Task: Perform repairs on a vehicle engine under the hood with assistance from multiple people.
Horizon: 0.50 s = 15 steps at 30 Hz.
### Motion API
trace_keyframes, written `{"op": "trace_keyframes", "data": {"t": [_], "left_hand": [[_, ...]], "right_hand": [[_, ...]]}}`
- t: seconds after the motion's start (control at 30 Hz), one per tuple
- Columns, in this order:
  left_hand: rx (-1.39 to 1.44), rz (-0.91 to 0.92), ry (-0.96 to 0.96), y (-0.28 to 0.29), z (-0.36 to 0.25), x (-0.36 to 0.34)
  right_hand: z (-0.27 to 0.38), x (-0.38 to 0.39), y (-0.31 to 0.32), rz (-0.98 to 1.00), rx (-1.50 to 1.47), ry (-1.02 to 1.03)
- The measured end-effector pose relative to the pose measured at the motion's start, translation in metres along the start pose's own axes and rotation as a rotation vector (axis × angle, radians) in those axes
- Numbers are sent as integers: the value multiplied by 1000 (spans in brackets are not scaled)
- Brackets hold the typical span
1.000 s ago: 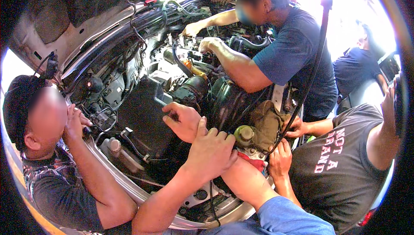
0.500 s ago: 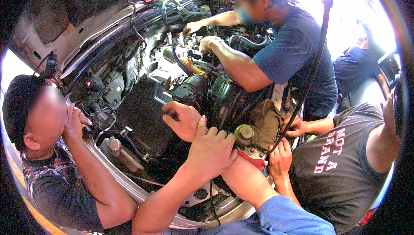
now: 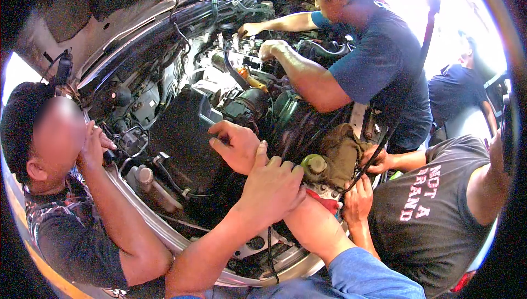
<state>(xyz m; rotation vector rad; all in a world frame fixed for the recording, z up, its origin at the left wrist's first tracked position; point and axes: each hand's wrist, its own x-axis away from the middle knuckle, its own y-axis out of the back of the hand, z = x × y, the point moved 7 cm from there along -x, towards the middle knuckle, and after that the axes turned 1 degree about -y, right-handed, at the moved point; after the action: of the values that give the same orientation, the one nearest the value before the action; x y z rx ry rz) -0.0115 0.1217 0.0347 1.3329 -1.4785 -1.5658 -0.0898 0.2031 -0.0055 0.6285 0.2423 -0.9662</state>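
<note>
My left hand (image 3: 270, 186) is closed around my right forearm (image 3: 315, 219), just behind the wrist. My right hand (image 3: 237, 146) hangs over the car's engine bay, fingers loosely bent, with a gap between thumb and forefinger and nothing in it. Beside it lies a large black plastic cover (image 3: 184, 140), and a ribbed black air hose (image 3: 245, 105) shows beyond. A reservoir with a yellowish-green cap (image 3: 314, 167) stands right of my left hand, next to a brown rag (image 3: 340, 153). Below that cap, a red item (image 3: 328, 203) is partly hidden by my forearm.
A co-worker in a dark blue shirt (image 3: 379, 74) reaches into the lit engine. At right, another person's hands (image 3: 358, 203) are near the rag and a black cable (image 3: 384, 140). A person (image 3: 82, 233) leans in at left. The raised hood (image 3: 104, 19) hangs overhead.
The view has shifted slightly, and the hood and hoses sit higher in it. My left hand keeps its hold on my right forearm. The co-workers' hands stay in about the same places.
</note>
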Motion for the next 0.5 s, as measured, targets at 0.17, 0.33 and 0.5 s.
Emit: {"op": "trace_keyframes", "data": {"t": [0.17,0.33,0.5], "left_hand": [[5,-11,4,-1,1,0],[7,-31,-8,0,0,1],[-4,-26,4,-1,0,0]], "right_hand": [[1,0,0,21,6,-26],[0,0,1,1,19,-34],[1,0,1,10,17,-33]]}}
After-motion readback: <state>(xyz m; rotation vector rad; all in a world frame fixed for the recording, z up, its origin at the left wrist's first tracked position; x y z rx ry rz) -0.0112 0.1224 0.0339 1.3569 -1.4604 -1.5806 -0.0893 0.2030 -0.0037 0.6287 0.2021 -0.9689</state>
